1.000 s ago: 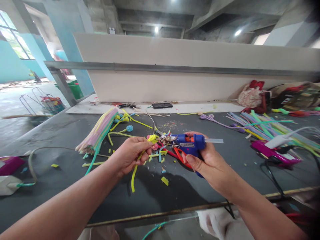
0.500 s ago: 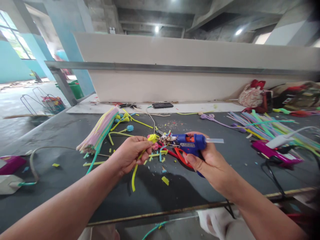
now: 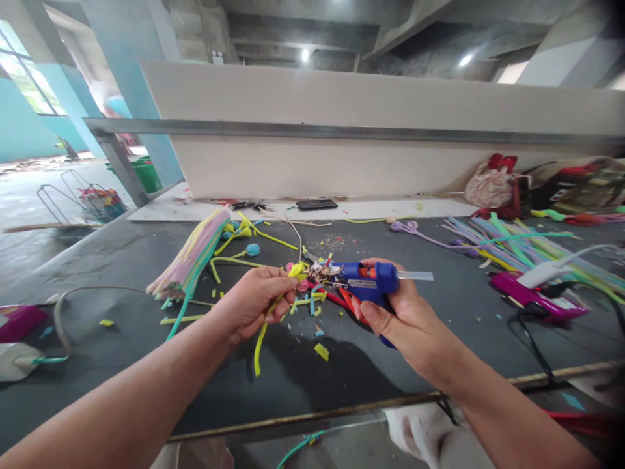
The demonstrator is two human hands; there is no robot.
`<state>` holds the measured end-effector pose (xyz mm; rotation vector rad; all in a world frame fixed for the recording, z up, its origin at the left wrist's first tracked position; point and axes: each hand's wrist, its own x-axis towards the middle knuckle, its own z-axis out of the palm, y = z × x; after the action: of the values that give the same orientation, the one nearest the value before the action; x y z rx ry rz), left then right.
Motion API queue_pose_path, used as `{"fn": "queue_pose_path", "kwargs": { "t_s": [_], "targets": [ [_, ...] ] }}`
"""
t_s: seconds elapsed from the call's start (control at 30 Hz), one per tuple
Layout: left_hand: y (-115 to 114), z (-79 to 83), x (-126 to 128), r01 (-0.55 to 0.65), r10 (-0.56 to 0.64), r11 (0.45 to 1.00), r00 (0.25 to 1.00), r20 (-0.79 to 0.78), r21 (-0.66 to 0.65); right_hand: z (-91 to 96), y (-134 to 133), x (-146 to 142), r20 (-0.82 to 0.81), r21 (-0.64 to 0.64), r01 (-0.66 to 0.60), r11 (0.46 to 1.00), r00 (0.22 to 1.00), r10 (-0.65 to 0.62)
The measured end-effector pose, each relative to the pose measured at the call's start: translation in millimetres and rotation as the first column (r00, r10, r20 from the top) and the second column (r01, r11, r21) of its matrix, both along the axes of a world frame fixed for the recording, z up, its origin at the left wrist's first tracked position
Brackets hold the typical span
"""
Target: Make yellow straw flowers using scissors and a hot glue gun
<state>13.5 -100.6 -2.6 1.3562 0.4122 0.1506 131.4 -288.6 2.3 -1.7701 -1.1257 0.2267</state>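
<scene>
My left hand (image 3: 263, 298) pinches a yellow pipe cleaner flower (image 3: 297, 271), its stem (image 3: 260, 348) hanging below the fingers. A blue hot glue gun (image 3: 374, 281) is gripped in my right hand (image 3: 403, 312), with a clear glue stick (image 3: 416, 276) poking out of its back. Its nozzle end, caked with scraps and dried glue, points left and is at the yellow flower; I cannot tell whether they touch. Red-handled scissors (image 3: 336, 298) lie behind the gun, partly hidden. Around them are cut yellow and blue pipe cleaner pieces (image 3: 315, 298).
A bundle of pipe cleaners (image 3: 190, 257) lies at left near finished blue and yellow flowers (image 3: 252, 250). More pipe cleaners (image 3: 527, 244) spread at right, beside a magenta power strip (image 3: 537, 296) with cables. A phone (image 3: 317, 204) and bags (image 3: 495, 185) stand at the back.
Almost nothing differs. The view has shifted slightly; both hands keep their hold, with the glue gun's nozzle still at the yellow flower.
</scene>
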Motion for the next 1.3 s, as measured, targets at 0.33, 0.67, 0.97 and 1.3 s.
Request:
{"fn": "queue_pose_path", "kwargs": {
  "t_s": [0.33,0.67,0.97,1.3],
  "targets": [
    [-0.5,-0.3,0.1,-0.007,0.007,1.0,1.0,-0.005,-0.009,0.8,-1.3,1.3,-0.06,-0.017,-0.001,1.0,0.998,0.0],
    [0.9,-0.9,0.2,-0.021,0.021,0.999,1.0,0.015,-0.043,-1.6,-2.4,3.9,-0.081,-0.009,-0.024,1.0,0.996,0.023],
    [1.6,1.3,-0.4,0.065,-0.064,0.995,0.998,0.019,-0.069,3.2,-14.0,41.7,0.192,0.076,0.164,0.984,0.966,-0.176],
    [4.0,0.8,0.1,0.054,-0.049,0.981,0.998,0.032,-0.184,-30.8,-41.4,134.9,0.661,-0.434,0.64,0.635,0.705,-0.259]
  ]
}}
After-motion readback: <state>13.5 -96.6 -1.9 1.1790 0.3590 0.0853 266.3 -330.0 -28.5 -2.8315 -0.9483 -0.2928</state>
